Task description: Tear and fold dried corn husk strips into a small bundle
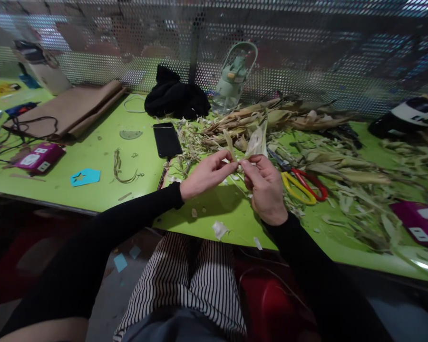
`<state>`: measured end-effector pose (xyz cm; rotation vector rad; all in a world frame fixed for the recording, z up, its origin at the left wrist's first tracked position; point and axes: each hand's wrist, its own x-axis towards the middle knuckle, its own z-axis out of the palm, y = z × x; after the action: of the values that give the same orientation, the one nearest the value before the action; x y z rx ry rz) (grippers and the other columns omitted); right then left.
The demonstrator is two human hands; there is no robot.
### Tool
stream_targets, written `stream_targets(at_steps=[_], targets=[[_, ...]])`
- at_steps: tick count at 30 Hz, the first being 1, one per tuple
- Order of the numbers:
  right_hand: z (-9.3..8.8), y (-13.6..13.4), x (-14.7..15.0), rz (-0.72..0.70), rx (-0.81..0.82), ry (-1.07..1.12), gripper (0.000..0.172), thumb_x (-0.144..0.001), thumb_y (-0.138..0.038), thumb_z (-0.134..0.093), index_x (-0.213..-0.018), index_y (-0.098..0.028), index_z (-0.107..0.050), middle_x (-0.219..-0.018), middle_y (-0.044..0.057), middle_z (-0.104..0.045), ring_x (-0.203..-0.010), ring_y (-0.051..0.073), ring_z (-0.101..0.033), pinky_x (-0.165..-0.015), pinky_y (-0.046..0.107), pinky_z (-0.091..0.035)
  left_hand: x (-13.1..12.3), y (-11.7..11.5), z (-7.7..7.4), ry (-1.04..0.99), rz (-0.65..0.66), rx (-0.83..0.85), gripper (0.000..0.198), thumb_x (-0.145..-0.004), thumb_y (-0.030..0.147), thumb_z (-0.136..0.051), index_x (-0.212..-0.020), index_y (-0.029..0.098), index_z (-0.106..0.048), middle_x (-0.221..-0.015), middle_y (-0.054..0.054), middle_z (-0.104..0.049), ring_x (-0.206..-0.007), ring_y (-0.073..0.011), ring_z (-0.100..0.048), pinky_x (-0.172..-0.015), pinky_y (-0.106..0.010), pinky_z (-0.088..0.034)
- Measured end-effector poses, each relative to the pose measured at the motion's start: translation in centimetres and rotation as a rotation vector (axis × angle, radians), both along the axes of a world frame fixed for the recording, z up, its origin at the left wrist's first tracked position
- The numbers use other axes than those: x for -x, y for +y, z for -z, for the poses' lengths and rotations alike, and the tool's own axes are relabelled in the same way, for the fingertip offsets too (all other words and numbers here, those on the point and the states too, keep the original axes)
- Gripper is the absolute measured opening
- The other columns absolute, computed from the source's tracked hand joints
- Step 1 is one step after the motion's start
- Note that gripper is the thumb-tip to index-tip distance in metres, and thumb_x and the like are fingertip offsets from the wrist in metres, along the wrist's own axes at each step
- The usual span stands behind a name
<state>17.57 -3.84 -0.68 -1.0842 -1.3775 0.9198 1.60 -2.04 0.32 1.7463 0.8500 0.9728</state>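
Pale dried corn husk pieces [256, 142] stand up from between my two hands, held close together above the green table's front part. My left hand [214, 170] pinches the husk at its base between thumb and fingers. My right hand [266, 186] grips the same spot, its thumb tip almost meeting the left fingers. A thin stem hangs below the fingers. Right beside my right hand lie scissors [305, 186] with one yellow and one red handle, their blades pointing away. Husk scraps [190, 142] are strewn around and beyond both hands.
A black phone [167, 140] lies left of the scraps. Behind are black cloth [176, 97], a green bottle [231, 83] and a long husk bundle [278, 116]. Purple power boxes [40, 157] sit left and right. Brown paper [67, 109] and a blue tag [85, 177] lie left.
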Motion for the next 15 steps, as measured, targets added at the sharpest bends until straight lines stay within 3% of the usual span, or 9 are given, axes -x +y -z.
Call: stream_targets(at_steps=[5,11,15], targets=[[0.3,-0.01,-0.12,0.002,-0.011,0.046,0.024,-0.089,-0.046,-0.069,-0.087,-0.025,-0.056,-0.057,-0.009,-0.034,-0.045,0.008,-0.027,-0.041,0.022,-0.021,-0.23,0.01,0.21,-0.12,0.007,0.021,0.031,-0.096,0.049,-0.058,-0.087,0.02,-0.052,-0.07,0.002,-0.048,-0.064,-0.0101,-0.044,-0.056,-0.024,-0.034],[0.26,0.28,-0.13,-0.013,-0.002,0.114,0.031,-0.086,-0.05,-0.072,-0.088,-0.025,-0.055,-0.061,-0.009,-0.039,-0.045,0.006,-0.031,-0.04,0.019,-0.025,0.41,0.51,0.15,-0.112,0.085,0.093,0.027,-0.095,0.044,-0.059,-0.094,0.018,-0.056,-0.068,0.005,-0.044,-0.057,-0.0076,-0.035,-0.053,-0.023,-0.028],[-0.11,0.46,-0.1,-0.006,-0.017,0.119,0.036,-0.085,-0.055,-0.073,-0.086,-0.025,-0.053,-0.062,-0.009,-0.04,-0.046,0.006,-0.033,-0.041,0.02,-0.032,0.53,0.53,0.36,-0.032,0.103,0.031,0.029,-0.088,0.041,-0.068,-0.101,0.016,-0.059,-0.072,0.004,-0.051,-0.062,-0.008,-0.044,-0.058,-0.022,-0.035]])
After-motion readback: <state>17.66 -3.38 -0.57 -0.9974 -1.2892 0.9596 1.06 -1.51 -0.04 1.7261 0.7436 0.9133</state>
